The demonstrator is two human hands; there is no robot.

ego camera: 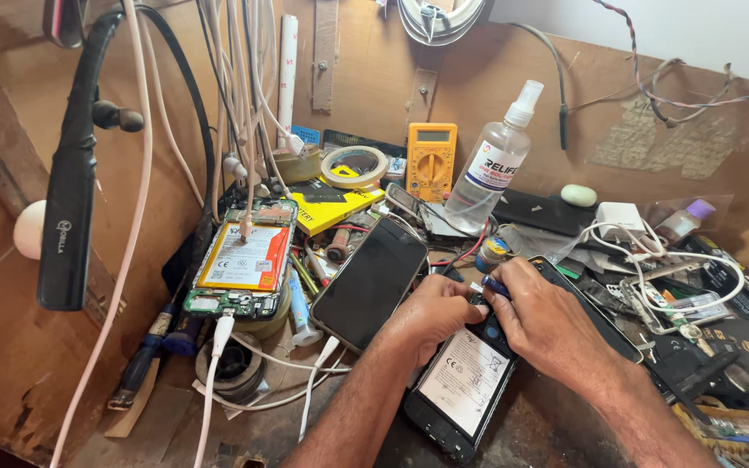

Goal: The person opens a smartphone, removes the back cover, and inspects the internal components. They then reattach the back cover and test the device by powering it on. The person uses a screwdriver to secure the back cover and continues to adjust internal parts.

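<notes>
An opened phone (pixel 464 383) lies back-side up near the bench's front edge, its white-labelled battery showing. My left hand (pixel 431 316) presses on the phone's upper part, fingers curled against it. My right hand (pixel 548 325) grips a small blue-handled tool (pixel 493 285) and holds its tip down on the phone's top end. Just left of my hands a black phone screen (pixel 369 282) rests face up.
A second opened phone (pixel 244 260) with an orange-edged battery is propped at left with white cables plugged in. Behind stand a spray bottle (pixel 489 165), a yellow multimeter (pixel 431 160) and a tape roll (pixel 354 166). A white charger and cables (pixel 643 234) crowd the right.
</notes>
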